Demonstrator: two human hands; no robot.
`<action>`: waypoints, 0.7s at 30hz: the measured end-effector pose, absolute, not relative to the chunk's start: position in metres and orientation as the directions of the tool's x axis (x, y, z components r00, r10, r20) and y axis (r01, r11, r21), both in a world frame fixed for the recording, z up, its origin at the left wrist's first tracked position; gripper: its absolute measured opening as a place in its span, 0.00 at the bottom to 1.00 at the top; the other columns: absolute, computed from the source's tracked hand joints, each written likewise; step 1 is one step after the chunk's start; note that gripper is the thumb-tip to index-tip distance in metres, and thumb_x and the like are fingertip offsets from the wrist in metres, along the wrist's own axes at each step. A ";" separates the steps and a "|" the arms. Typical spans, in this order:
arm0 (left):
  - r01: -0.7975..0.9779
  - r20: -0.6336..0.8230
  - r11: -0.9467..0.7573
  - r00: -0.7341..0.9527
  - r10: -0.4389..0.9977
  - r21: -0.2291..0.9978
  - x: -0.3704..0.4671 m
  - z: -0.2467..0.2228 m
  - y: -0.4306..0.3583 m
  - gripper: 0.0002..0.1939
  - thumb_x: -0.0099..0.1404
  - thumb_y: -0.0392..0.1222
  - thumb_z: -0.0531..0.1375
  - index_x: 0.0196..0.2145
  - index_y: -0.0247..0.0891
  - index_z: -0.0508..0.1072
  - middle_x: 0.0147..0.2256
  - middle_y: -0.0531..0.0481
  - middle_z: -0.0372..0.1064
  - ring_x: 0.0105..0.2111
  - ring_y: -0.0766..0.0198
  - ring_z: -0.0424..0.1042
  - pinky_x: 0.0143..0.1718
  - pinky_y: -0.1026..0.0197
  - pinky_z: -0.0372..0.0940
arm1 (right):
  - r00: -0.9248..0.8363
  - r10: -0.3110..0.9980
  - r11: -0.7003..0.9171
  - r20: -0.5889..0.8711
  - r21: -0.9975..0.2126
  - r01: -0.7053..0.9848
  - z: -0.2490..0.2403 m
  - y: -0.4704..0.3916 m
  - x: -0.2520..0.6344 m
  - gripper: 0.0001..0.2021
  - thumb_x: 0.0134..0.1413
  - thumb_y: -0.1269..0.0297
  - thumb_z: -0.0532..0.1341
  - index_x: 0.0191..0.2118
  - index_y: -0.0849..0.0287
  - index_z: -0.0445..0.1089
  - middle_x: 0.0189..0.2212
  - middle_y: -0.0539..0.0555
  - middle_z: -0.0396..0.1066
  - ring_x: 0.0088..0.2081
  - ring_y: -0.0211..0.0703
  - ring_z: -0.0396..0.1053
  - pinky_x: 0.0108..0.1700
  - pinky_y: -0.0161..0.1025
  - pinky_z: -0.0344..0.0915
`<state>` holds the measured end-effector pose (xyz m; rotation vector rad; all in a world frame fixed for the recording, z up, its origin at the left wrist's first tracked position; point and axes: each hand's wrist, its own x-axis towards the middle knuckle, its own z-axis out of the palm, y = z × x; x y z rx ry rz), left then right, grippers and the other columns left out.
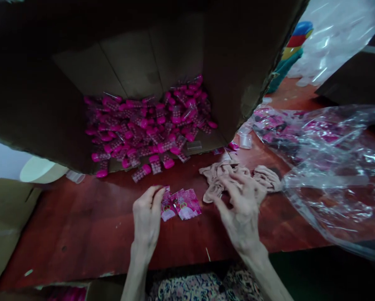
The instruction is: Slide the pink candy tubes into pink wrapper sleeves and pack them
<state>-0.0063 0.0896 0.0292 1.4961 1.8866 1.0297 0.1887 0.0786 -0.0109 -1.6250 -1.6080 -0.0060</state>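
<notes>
My left hand (147, 211) is closed in a pinch at the left edge of some small pink printed packets (187, 204). They lie overlapping on the red table, and the spot between thumb and fingertips is partly hidden. To their right, my right hand (242, 209) is over a crumpled beige cloth (217, 173). Its fingers are bent but apart, the thumb stands off from them, and nothing shows between them. Beyond both hands, a pile of small clear bottles with pink caps (143, 125) fills the mouth of a cardboard box.
The big cardboard box (237, 71) lies on its side across the back of the red table (90, 225). On the right, a clear plastic bag (328, 179) holds pink pieces. Clear plastic caps (245, 141) sit by the box's right edge. A pale bowl (41, 170) stands at left.
</notes>
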 end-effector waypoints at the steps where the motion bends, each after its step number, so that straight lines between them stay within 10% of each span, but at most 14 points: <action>1: 0.567 0.044 0.137 -0.294 0.955 0.812 -0.015 0.028 0.083 0.09 0.58 0.45 0.58 0.30 0.40 0.76 0.27 0.49 0.74 0.28 0.59 0.70 0.33 0.61 0.61 | 0.103 0.854 0.225 0.511 -0.539 0.811 -0.010 0.075 0.178 0.11 0.52 0.61 0.62 0.42 0.58 0.69 0.44 0.59 0.63 0.47 0.55 0.56 0.49 0.53 0.56; 7: 0.466 -0.045 0.213 -0.344 0.938 0.859 -0.022 0.018 0.057 0.09 0.55 0.45 0.60 0.29 0.38 0.77 0.27 0.50 0.75 0.30 0.59 0.71 0.35 0.62 0.62 | -0.053 0.939 0.248 0.341 -0.561 0.790 -0.029 0.072 0.142 0.03 0.49 0.66 0.64 0.27 0.55 0.74 0.31 0.56 0.65 0.40 0.53 0.58 0.40 0.49 0.59; 21: 0.158 -0.228 0.285 -0.305 0.925 0.945 0.020 0.012 0.067 0.12 0.48 0.42 0.66 0.31 0.35 0.78 0.25 0.49 0.75 0.26 0.63 0.70 0.32 0.62 0.66 | -0.041 0.866 0.402 0.498 -0.645 0.650 -0.015 0.061 0.144 0.09 0.56 0.73 0.57 0.32 0.57 0.75 0.32 0.57 0.69 0.40 0.49 0.59 0.42 0.46 0.63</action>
